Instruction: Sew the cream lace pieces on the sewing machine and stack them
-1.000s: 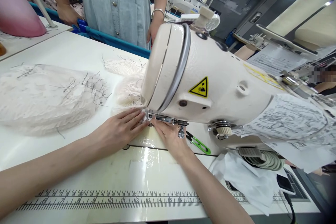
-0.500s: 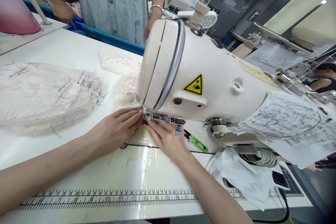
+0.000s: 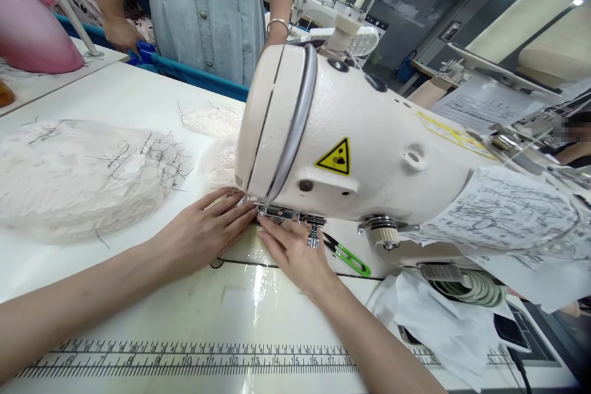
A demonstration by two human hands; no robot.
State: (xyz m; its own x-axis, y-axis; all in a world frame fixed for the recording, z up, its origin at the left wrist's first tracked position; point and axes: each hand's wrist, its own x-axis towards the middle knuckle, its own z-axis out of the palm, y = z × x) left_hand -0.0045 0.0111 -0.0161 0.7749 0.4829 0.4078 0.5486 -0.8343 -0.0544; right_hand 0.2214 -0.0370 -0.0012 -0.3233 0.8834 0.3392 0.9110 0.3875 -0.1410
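My left hand lies palm down beside the needle area of a white sewing machine, fingers stretched and fairly close together. Pale lace fabric lies just beyond its fingertips and runs behind the machine head. My right hand rests on the machine bed, its thumb and index finger reaching toward the metal presser foot; some of its other fingers are hidden under the machine parts. What lies beneath the fingertips is mostly covered. Green-handled thread snips lie just right of the right hand.
A stack of pale lace pieces with loose dark threads lies at left, and a smaller piece behind. A printed ruler runs along the front edge. White cloth and a phone are at right. A person in denim stands opposite.
The view has shifted slightly, so most things sit a little lower. My left fingers reach slightly further in beside the presser foot; my right hand stays in nearly the same place.
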